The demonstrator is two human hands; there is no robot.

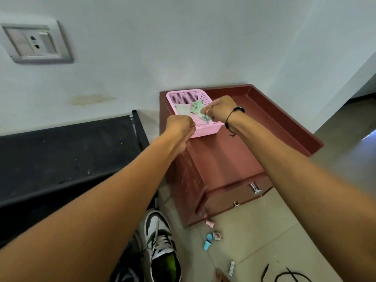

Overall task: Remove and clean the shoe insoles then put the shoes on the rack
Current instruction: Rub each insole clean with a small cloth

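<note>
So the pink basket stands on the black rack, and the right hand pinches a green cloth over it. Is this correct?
Not quite. The pink basket stands on the red-brown cabinet, not on the black rack, which is beside it. The rest is correct: the right hand pinches the green cloth over the basket. The head view shows this.

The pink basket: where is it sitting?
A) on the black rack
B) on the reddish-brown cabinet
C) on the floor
B: the pink basket rests on top of the reddish-brown cabinet, near its back left corner.
</note>
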